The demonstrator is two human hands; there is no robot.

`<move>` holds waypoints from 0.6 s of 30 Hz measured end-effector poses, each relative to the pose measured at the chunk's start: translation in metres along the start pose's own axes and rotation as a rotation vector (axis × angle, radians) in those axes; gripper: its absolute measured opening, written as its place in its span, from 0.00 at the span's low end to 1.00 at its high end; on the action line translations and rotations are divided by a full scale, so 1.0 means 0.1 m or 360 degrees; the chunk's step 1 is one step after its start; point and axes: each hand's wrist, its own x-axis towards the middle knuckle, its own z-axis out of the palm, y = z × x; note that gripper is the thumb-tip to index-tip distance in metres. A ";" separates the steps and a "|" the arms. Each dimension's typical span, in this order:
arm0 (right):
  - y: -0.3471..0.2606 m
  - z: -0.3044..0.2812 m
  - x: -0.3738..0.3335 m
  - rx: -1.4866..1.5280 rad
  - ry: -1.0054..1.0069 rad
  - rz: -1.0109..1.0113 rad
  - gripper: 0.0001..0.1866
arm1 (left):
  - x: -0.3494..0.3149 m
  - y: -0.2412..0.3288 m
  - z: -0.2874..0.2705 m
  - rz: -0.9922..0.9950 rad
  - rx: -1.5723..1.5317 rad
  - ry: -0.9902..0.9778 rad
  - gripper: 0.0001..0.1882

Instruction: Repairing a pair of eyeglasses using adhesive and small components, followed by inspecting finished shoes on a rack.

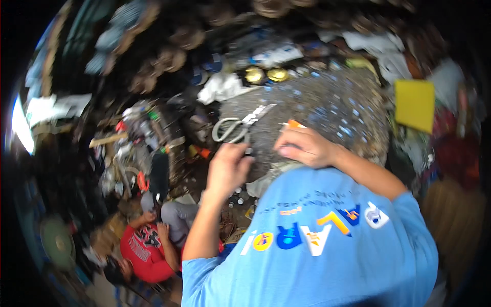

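Below the grey-white handles of a pair of scissors (230,131) is my left hand (228,166), its fingers curled. Blur hides what it holds, if anything, and whether it touches the handles. The scissor blades point to the far right over the worn work surface (286,102). Further right, my right hand (307,147) is closed in a pinch. A small orange and white piece (295,124) pokes out at its fingers; most of it is hidden. Both hands are close to the front of my blue shirt (327,245).
Small pale bluish bits (342,115) lie scattered over the surface. Two gold-coloured round tins (266,75) and a crumpled white cloth or bag (221,88) sit at its far edge. A yellow square (414,106) stands right. At lower left is a person in red (148,253).
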 end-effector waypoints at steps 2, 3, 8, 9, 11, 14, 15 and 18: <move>0.05 -0.01 -0.05 0.0056 0.0025 0.0082 0.08 | -0.05 0.06 0.23 -0.0042 0.0253 -0.0001 0.15; 0.02 -0.02 -0.04 0.0106 0.0017 0.0134 0.08 | -0.10 -0.06 0.40 0.0002 0.0175 0.0089 0.11; 0.02 -0.03 -0.11 0.0146 -0.0028 0.0195 0.07 | -0.21 0.10 0.55 -0.0100 0.0076 0.0197 0.08; 0.04 -0.03 -0.11 0.0134 -0.0011 0.0149 0.07 | -0.22 0.12 0.53 -0.0156 0.0118 0.0074 0.10; 0.02 -0.03 -0.07 0.0138 0.0005 0.0100 0.06 | -0.22 0.16 0.48 -0.0187 0.0073 0.0112 0.12; -0.04 -0.03 0.00 0.0130 -0.0006 0.0025 0.05 | -0.18 0.17 0.34 -0.0246 -0.0027 0.0121 0.14; -0.05 -0.04 0.00 0.0122 -0.0019 0.0055 0.05 | -0.16 0.12 0.31 -0.0219 -0.0064 0.0198 0.14; -0.05 -0.05 0.00 0.0080 0.0004 0.0119 0.05 | -0.06 0.04 0.23 -0.0148 -0.0082 0.0351 0.13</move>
